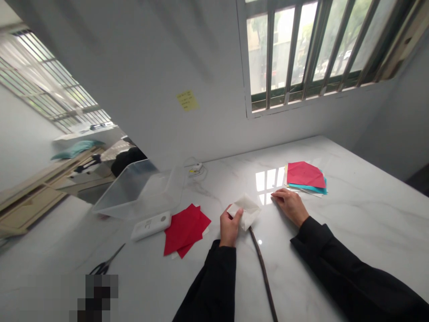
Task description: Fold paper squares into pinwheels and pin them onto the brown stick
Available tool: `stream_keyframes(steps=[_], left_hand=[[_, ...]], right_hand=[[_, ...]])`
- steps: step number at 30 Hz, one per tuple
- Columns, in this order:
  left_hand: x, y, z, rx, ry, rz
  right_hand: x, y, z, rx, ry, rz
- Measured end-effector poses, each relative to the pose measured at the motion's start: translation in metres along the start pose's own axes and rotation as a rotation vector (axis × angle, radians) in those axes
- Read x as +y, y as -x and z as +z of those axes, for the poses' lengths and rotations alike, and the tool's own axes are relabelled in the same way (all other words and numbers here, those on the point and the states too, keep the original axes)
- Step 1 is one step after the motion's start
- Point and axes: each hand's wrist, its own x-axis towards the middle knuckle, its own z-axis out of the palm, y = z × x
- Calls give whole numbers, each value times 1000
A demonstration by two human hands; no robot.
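Between the thumb and fingers of my left hand (230,227) is a folded piece of white paper (250,212), its creased sheets spreading to the right. Just below the paper's edge starts a thin brown stick (263,268), which runs toward me along the table. My right hand (292,205) rests low at the tabletop with its fingertips pressed together; whatever they may pinch is too small to make out. A tiny dark loop (273,185) lies just beyond those fingertips. Behind my right hand sits a stack of coloured paper (305,174), red on top with blue and white beneath.
Red paper sheets (184,230) lie left of my left hand, beside a white box-shaped device (151,226). Behind stands a clear plastic bin (125,192). Scissors (106,264) lie at the left. A small white item with a cord (197,167) sits by the wall.
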Motion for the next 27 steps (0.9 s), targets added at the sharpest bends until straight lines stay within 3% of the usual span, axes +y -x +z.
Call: stream_keyframes(steps=[8, 14, 20, 24, 27], left_hand=[[-1, 0, 0, 0, 20, -16], [-1, 1, 0, -7, 3, -18], [-2, 0, 0, -17, 3, -13], [-1, 0, 1, -24, 28, -7], [-2, 0, 1, -41, 74, -20]], right_hand=[[-5, 3, -14, 86, 102, 14], [2, 2, -11, -7, 166, 50], [7, 1, -5, -6, 117, -8], [0, -1, -7, 26, -16, -14], [-19, 1, -6, -8, -305, 109]])
